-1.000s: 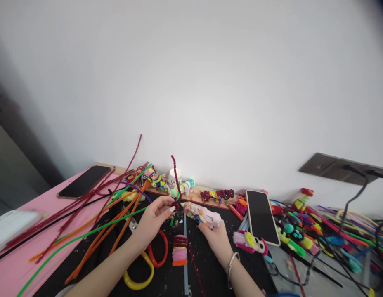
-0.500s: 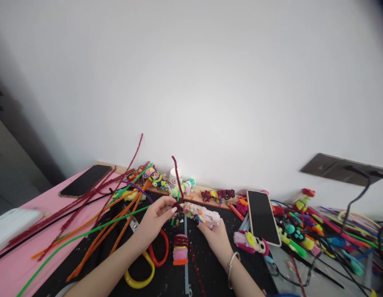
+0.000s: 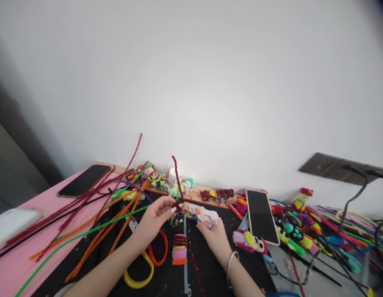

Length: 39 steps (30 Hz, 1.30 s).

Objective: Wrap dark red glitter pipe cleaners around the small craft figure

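Observation:
My left hand [image 3: 157, 216] pinches a dark red tinsel pipe cleaner [image 3: 177, 177] whose free end points up. In my right hand [image 3: 214, 237] is a pale pink glue gun [image 3: 208, 215] with colourful decoration at its front. Its nozzle end meets the red pipe cleaner at my left fingertips; whether it touches cannot be made out. Below, on the black mat [image 3: 210, 272], lies a coiled pipe-cleaner piece [image 3: 179, 249] in red, yellow, pink and orange bands. Scissors [image 3: 138, 270] with one yellow and one red handle lie under my left forearm.
Long red, orange and green pipe cleaners [image 3: 86, 231] spread at left, beside a dark phone [image 3: 84, 180]. Along the wall stand a paper cup [image 3: 173, 176] and small pipe-cleaner figures [image 3: 156, 177]. At right are another phone [image 3: 262, 216], a pipe-cleaner doll [image 3: 249, 242] and tangled pipe cleaners with cables.
Both hands keep almost the same position. The view has shifted very slightly, and the glue gun appears a touch further left.

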Motion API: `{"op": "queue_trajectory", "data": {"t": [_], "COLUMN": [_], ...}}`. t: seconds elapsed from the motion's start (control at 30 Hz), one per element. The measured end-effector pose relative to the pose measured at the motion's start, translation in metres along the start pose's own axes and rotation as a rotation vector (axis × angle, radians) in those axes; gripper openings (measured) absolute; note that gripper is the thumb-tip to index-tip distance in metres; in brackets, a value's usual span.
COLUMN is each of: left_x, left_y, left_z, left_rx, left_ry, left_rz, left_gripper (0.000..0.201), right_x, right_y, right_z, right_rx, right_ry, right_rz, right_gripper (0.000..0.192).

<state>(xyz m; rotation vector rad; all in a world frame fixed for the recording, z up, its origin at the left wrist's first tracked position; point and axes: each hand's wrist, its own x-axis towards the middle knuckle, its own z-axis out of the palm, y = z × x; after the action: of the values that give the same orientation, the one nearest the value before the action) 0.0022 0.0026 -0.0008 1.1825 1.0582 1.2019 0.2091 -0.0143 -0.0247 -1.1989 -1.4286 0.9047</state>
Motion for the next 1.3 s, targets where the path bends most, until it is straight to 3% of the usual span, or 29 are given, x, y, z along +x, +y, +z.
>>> {"op": "queue_trajectory", "data": {"t": [0.87,1.3], "left_x": [0.004,0.009], "left_y": [-0.002,-0.014], "left_z": [-0.002,-0.008], "left_rx": [-0.087,-0.084], "left_ry": [0.066,0.084], "left_rz": [-0.001,0.062], "left_gripper": [0.032,0.028], "right_x": [-0.001,-0.002], "right_y": [-0.001,0.004], "right_z": [-0.001,-0.001], "right_rx": [0.086,-0.013], "right_ry": [0.007,-0.008], "right_rz": [0.03,0.002], "right_gripper": [0.025,0.013]}}
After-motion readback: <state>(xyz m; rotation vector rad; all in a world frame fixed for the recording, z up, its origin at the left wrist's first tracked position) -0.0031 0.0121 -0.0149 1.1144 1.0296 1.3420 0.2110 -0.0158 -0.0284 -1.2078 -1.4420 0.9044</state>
